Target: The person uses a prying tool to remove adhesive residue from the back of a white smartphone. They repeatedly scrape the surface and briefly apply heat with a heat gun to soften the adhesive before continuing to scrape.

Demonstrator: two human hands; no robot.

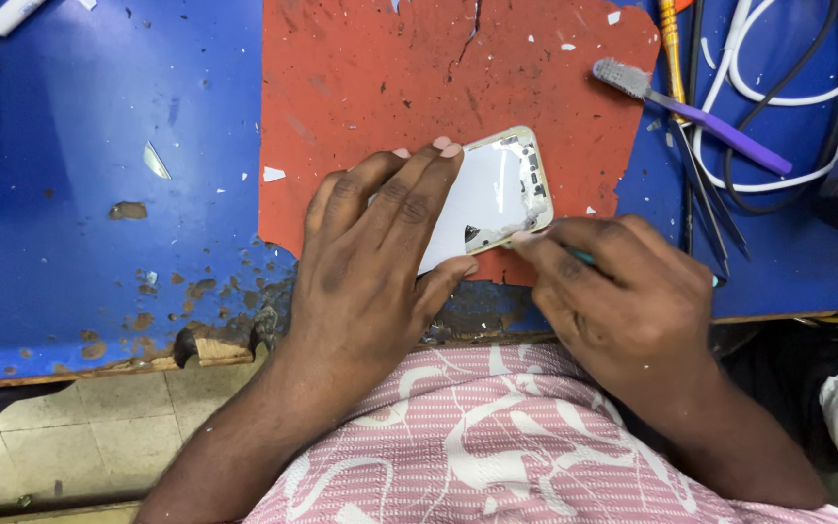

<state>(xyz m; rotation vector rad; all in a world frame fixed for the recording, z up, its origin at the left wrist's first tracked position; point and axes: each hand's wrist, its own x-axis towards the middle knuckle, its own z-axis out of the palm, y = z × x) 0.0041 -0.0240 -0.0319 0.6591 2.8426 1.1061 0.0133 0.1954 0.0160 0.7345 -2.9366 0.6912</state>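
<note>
I press my left hand (375, 243) flat, fingers spread wide, on one white phone (497, 194) that lies back-up on the red mat (361, 78). The flat palm pins the phone so it cannot slide while its edge is worked. The phone sits at the near edge of the mat, tilted, its far right corner free of my fingers; the camera area there looks stripped, with small dark marks along the right side.

My right hand (613, 286) closes narrowly around one thin tool (584, 257), of which only a teal bit shows between the fingers. Its tip meets the near right edge of the phone, just beside my left thumb. I judge that the pinch grip low on the tool gives fine control at the seam.

The mat covers the middle of the worn blue table (99, 194), likely to keep the phone from slipping. On the far right I count one purple brush (691, 112), one pair of tweezers (705, 199) and a loose bundle of white and black cables (788, 87). Small white chips are scattered across mat and table, too many to count.
</note>
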